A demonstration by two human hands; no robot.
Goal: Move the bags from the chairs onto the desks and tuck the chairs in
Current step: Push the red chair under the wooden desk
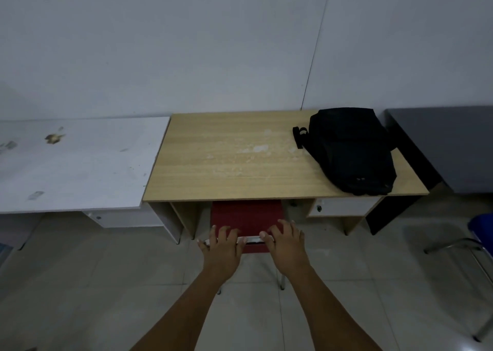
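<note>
A black backpack lies on the right end of the light wooden desk. A red chair stands under the desk's front edge, its seat mostly beneath the top. My left hand and my right hand both rest on the top rail of the chair's backrest, fingers curled over it, about a hand's width apart. The chair's metal legs show below my wrists.
A stained white desk adjoins on the left, a grey desk on the right. A blue chair with metal legs stands pulled out at the right edge. A white wall runs behind the desks; pale floor tiles lie below.
</note>
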